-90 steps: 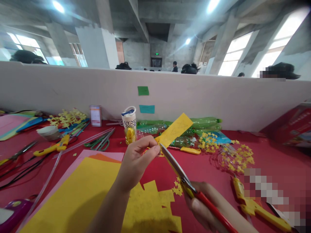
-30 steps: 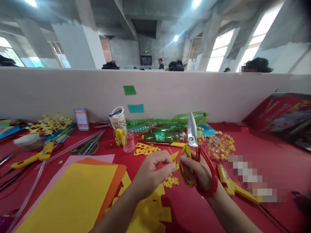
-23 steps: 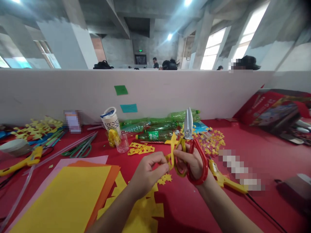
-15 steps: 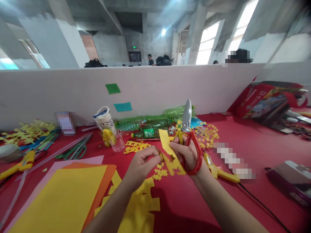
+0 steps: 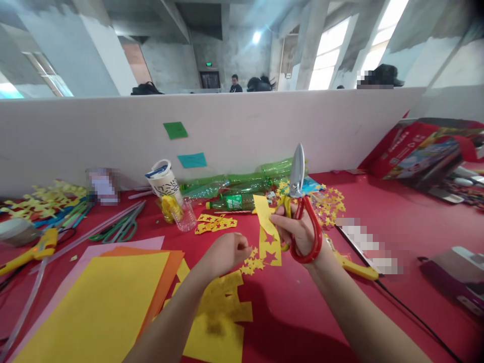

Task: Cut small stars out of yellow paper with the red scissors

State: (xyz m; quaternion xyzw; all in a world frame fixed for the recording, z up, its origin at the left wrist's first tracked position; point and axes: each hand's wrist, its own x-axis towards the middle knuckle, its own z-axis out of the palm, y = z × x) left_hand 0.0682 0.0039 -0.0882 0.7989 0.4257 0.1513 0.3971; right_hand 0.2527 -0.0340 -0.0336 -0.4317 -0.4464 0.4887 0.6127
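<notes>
My right hand [image 5: 297,229] holds red-handled scissors [image 5: 298,176], blades pointing up and closed together. Between its thumb and fingers it also pinches a yellow strip [image 5: 262,214] with star-shaped holes, which hangs down over the table. My left hand [image 5: 229,252] is closed, fingers curled in, just left of a small heap of yellow stars [image 5: 252,263]; whatever it may hold is hidden. Below the left wrist lie cut yellow pieces [image 5: 227,307]. Scraps with star holes [image 5: 215,223] rest farther back.
Yellow sheets [image 5: 94,302] over orange and pink ones lie at the left. Green bottles [image 5: 238,202] and a paper cup [image 5: 164,181] stand or lie before the white partition [image 5: 242,121]. Yellow glue guns [image 5: 357,268] lie on both sides. A red bag [image 5: 412,148] is at the right.
My left hand has drawn away from the strip, slightly left and down. The strip now hangs straighter from my right hand, which has shifted a little right with the scissors.
</notes>
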